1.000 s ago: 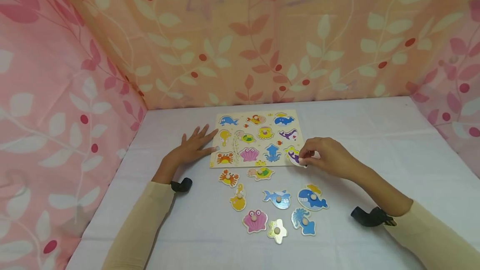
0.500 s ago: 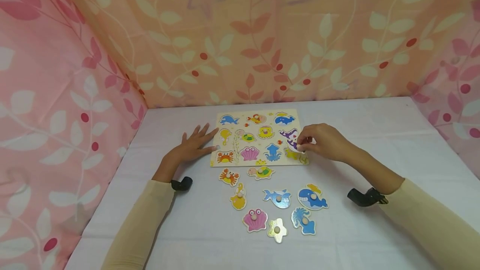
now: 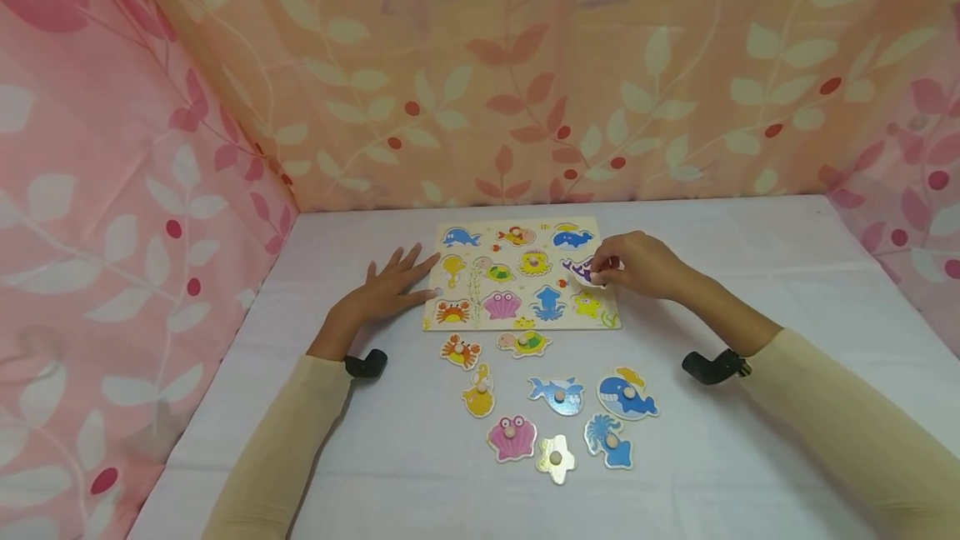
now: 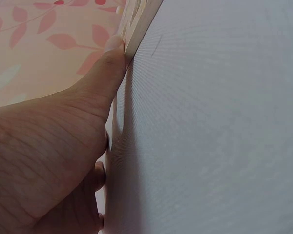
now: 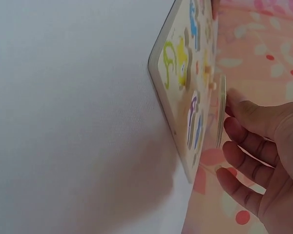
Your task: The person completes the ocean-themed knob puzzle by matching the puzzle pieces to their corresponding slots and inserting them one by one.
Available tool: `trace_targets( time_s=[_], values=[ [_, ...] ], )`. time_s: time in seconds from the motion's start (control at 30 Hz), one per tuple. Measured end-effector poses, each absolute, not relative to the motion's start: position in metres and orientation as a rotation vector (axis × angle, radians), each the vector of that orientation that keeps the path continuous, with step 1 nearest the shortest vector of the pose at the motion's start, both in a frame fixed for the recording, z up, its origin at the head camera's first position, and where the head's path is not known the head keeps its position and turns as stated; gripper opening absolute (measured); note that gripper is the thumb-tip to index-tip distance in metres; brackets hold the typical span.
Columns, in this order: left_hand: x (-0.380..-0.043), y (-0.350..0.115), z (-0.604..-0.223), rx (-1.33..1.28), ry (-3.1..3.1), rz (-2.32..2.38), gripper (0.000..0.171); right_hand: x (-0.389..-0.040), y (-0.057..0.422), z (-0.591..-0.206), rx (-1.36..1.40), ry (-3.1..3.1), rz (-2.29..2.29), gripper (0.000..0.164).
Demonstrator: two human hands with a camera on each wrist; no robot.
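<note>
My right hand (image 3: 643, 265) pinches a purple whale-shaped puzzle piece (image 3: 579, 272) over the right side of the wooden puzzle board (image 3: 512, 256). In the right wrist view, the piece (image 5: 221, 109) stands apart from the board's face, thumb and index finger at its back, above a purple-printed recess. My left hand (image 3: 386, 286) lies with spread, straight fingers on the board's left edge; its thumb touches that edge in the left wrist view. A red fish piece (image 3: 517, 236) and a yellow octopus piece (image 3: 535, 262) sit in the board. The held piece's knob is hidden by my fingers.
Several knobbed pieces lie on the white cloth before the board: crab (image 3: 460, 352), turtle (image 3: 524, 343), seahorse (image 3: 479, 392), blue fish (image 3: 551, 390), whale (image 3: 626, 398), pink shell (image 3: 517, 445), starfish (image 3: 556, 472), squid (image 3: 600, 432). Floral curtains (image 3: 480, 107) stand behind and beside the table.
My right hand has carried the purple piece from the board's lower right corner, over the yellow starfish recess, up to the purple recess. The left hand has stayed at the board's edge.
</note>
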State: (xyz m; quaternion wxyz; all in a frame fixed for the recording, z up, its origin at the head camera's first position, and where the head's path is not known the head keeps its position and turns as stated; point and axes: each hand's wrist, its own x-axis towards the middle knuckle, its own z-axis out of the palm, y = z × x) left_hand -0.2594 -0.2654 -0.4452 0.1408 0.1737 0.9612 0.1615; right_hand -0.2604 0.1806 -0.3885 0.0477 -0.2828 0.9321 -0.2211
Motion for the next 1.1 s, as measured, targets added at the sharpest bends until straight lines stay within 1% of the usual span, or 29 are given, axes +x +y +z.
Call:
trace_targets(
  time_s=[0.43,1.1],
  values=[
    [-0.259,-0.265,-0.444,0.507,2.764,0.491,0.079,-0.284,0.177,-0.402,-0.870,2.802,-0.653,0.006],
    [-0.259,-0.264,-0.443,0.498,2.773,0.451,0.079,-0.296,0.171,-0.406,-0.830,2.775,-0.643,0.005]
  ],
)
